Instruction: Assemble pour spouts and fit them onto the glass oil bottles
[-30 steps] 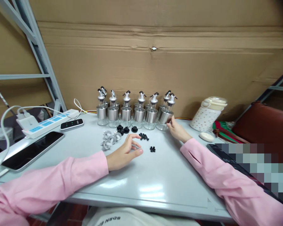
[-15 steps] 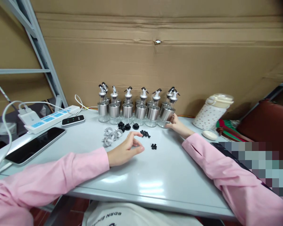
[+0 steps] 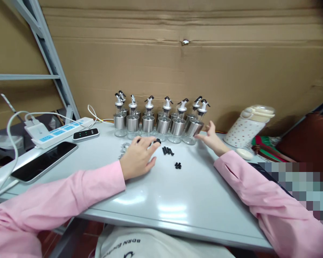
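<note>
Several glass oil bottles with steel sleeves and pourer tops stand in a row at the back of the grey table. My left hand lies stretched forward over the small parts in front of them, fingers flat, fingertips at a black cap. It hides most of the silver fittings. Black pins and two tiny black pieces lie just to its right. My right hand hovers open, fingers apart, beside the rightmost bottle, not gripping it.
At the left lie a white power strip with cables, a black remote and a dark phone. A dotted white jug and a white oval sit at the right. A cardboard wall stands behind.
My left hand has moved forward from a loose curl onto the black caps and silver fittings. My right hand has let go of the rightmost bottle and opened beside it.
</note>
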A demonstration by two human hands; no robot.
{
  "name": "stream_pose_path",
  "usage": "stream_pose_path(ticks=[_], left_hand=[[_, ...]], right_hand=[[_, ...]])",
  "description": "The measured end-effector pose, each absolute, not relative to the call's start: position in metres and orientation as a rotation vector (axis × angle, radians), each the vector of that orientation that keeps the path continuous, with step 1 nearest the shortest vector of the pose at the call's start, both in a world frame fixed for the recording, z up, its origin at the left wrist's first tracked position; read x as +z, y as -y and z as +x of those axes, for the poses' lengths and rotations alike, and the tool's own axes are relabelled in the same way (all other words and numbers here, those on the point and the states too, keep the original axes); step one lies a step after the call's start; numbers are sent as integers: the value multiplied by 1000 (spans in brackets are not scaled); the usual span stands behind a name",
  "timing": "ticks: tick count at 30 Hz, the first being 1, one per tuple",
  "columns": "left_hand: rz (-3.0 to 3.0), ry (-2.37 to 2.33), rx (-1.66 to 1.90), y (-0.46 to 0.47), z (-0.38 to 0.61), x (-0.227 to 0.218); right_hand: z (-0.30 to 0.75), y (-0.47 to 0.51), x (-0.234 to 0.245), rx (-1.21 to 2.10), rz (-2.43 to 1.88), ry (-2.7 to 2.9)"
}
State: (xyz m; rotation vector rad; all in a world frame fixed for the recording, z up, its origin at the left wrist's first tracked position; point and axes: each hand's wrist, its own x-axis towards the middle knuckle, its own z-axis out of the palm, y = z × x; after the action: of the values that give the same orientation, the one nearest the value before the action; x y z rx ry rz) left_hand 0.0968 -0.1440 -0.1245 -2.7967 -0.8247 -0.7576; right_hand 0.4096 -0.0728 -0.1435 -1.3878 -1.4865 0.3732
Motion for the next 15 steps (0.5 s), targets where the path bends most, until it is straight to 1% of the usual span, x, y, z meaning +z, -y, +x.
stream_pose_path(ticks=[3,5,7,15], left_hand=[[-2448,1002,-576,136,91,-119],[-2335,1102,-488,133,89,-118],[-2286,1144,-433,131,87,-119],[-2275,1144,-324,127,85,-125]], right_hand=[[407,84,-131,144,-1502,1459],[400,95,-120,-85,-1519,1495],[392,104,-111,-226,-1490,1521],[365,124,-98,-400,-1374,1583]])
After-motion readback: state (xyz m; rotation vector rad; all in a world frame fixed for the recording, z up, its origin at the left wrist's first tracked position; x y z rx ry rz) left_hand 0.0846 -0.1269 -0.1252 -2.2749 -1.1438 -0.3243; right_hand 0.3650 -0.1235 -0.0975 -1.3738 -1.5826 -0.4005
